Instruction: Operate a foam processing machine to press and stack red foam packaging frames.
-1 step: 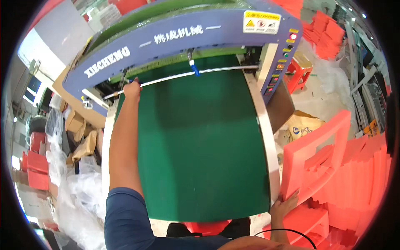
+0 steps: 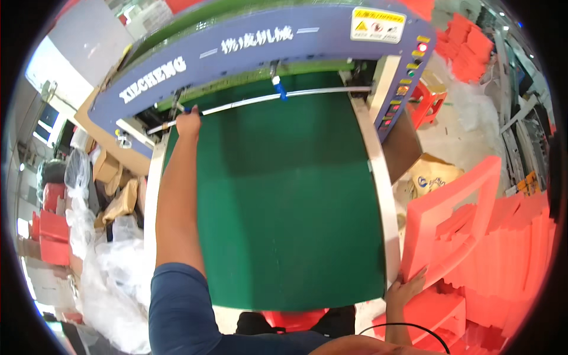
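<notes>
Right beside the green conveyor belt [image 2: 296, 207], the right hand [image 2: 407, 291] grips just a bottom corner of the pink foam frame [image 2: 420, 231], so it could flop, while the left hand [image 2: 188, 123] clasps the metal rod [image 2: 236, 105].

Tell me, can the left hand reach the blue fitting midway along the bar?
Probably yes: the left hand is at the metal bar, with nothing visible between it and the blue fitting.

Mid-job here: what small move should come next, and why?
Probably lift the red foam frame slightly with the right hand and bring it over the pale rail toward the green belt. That hand already has the frame's lower corner, the frame is just right of the rail, and the left hand is away at the metal bar.
</notes>
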### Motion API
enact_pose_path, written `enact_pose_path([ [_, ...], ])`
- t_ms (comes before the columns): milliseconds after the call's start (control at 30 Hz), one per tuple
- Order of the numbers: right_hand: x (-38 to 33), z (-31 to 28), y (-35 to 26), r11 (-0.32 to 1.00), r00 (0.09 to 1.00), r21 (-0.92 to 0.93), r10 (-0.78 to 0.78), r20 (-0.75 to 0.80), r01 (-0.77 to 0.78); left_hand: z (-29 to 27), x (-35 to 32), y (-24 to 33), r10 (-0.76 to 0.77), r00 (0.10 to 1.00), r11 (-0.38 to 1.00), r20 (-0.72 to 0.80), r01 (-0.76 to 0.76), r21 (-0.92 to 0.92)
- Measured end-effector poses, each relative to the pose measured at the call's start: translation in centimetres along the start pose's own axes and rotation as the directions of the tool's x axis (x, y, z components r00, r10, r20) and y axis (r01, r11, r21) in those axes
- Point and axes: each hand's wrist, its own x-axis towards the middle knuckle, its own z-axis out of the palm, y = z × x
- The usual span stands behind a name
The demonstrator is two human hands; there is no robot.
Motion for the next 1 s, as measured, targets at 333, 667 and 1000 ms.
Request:
enact_pose_path([
  [333, 0.5, 1.2, -0.4, 0.994, 0.992, 0.009, -0.111, -0.068, 0.112, -2.0, -10.2, -6.5, 0.422, 0.906, 0.812, 0.027, -0.391, 0.433],
  [667, -0.4, 0.3, 0.8, 0.994, 0.991, -0.014, -0.106, -0.082, 0.105, -20.9, -41.7, -17.9, 0.407, 0.906, 0.864, 0.113, -0.422, 0.276],
  [1000, -3.1, -15.2, -5.6, 0.656, 0.658, 0.064, -0.752, -0.038, 0.752, -37.6, -39.9, -29.9, 0.294, 0.897, 0.900, -0.329, -0.144, 0.412],
])
